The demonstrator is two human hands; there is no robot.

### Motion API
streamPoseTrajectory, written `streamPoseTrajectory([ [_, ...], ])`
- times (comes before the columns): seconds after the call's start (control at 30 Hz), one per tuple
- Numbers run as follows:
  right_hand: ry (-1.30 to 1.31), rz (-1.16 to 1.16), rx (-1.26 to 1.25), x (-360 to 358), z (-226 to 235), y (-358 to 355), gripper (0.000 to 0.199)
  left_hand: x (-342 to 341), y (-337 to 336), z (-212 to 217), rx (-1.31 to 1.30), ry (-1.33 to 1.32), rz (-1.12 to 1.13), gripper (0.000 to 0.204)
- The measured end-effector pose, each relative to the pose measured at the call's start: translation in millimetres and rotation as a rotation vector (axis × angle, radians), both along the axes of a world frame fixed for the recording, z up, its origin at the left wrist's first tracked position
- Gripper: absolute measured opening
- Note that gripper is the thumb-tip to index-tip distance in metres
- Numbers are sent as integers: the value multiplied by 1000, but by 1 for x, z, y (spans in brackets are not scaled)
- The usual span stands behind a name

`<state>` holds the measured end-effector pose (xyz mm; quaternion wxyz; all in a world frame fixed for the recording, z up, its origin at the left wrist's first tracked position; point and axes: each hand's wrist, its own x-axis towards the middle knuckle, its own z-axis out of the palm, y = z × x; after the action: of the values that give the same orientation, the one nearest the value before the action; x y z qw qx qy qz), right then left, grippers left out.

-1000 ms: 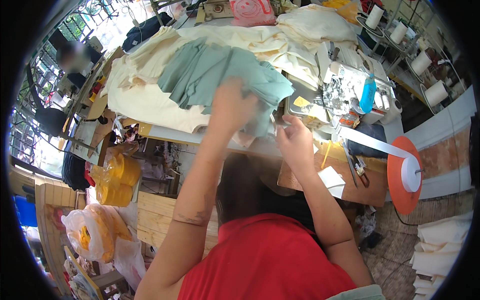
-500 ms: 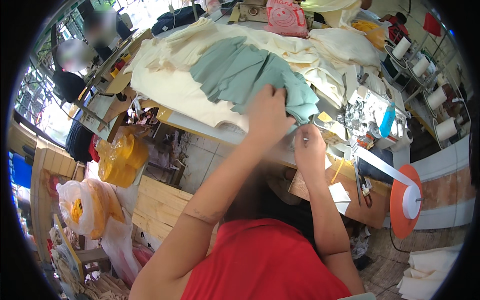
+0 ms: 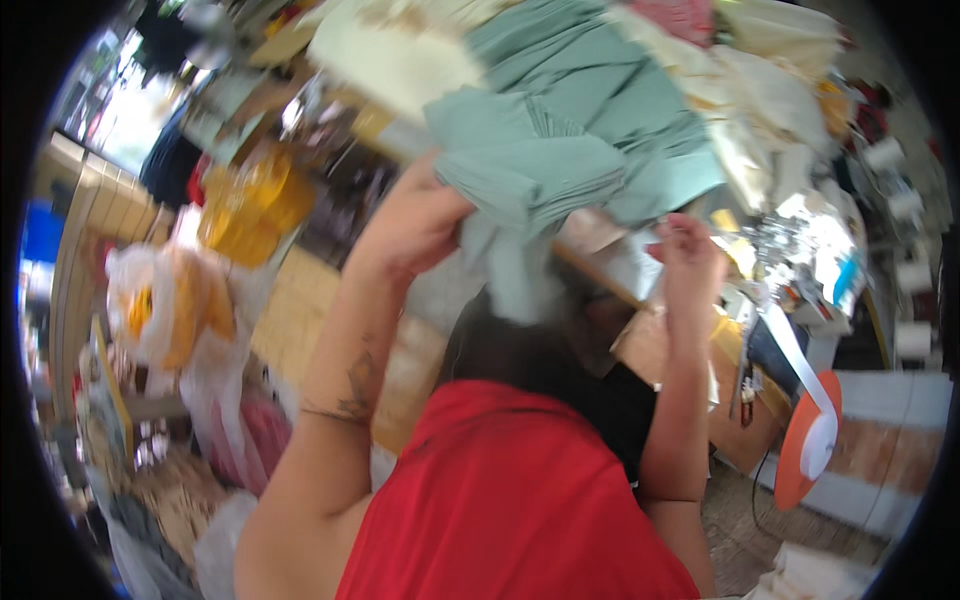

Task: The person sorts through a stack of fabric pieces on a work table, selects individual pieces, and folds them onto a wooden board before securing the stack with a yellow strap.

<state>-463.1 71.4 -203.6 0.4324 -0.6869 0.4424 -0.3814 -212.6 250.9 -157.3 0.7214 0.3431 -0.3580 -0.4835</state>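
My left hand [image 3: 420, 215] grips a folded stack of sage-green fabric pieces [image 3: 540, 165] by its near left edge. The stack is lifted off the table's front edge, and a loose flap hangs below it, blurred by motion. More green fabric [image 3: 600, 75] lies spread behind it on the table. To the right, my right hand [image 3: 692, 262] is raised near the table's front edge, close to the green cloth but apart from it. Its fingers are curled together; whatever they hold, if anything, is too small and blurred to make out.
Cream fabric [image 3: 390, 50] covers the table beyond. A shiny sewing machine area [image 3: 800, 240] stands at the right, near a white tape roll on an orange disc [image 3: 808, 440]. Scissors [image 3: 746, 395] lie on the wooden board. Plastic bags [image 3: 165, 305] and a wooden bench [image 3: 300, 315] are at the left.
My left hand has taken hold of a stack of green fabric and drawn it left and toward me. My right hand has lifted slightly to the right. The view has shifted.
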Motion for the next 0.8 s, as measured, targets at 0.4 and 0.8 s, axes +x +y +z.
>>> streamPoseTrajectory([
  [0.4, 64, 10, 79, -9, 8, -18, 17, 57, 249, -337, 1358, -655, 80, 66],
  [0.8, 310, -52, 68, -28, 18, -32, 23, 44, 280, -293, 1187, -259, 363, 40],
])
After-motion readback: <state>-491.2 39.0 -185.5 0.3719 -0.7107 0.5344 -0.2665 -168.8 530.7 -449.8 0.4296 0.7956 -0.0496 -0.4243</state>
